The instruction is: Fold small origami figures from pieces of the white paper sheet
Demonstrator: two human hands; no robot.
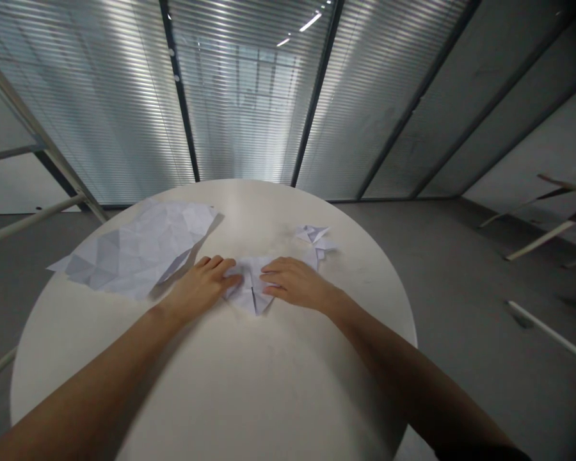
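A folded sheet of white paper (252, 282) lies on the round table in front of me, with a narrow slit down its middle and a point toward me. My left hand (206, 282) holds its left side, fingers bent at the far edge and thumb on top. From the right, my right hand (292, 280) bears on the paper, its fingers pressing the top layer near the middle crease. Part of the paper is hidden under both hands; a corner shows past my right knuckles.
A large creased paper sheet (139, 246) spreads over the table's left side, slightly raised. Small folded paper pieces (315, 237) lie beyond my right hand. The white round table (249, 390) ends in a curved edge. Window blinds (240, 96) stand behind; chair legs (540, 240) are at right.
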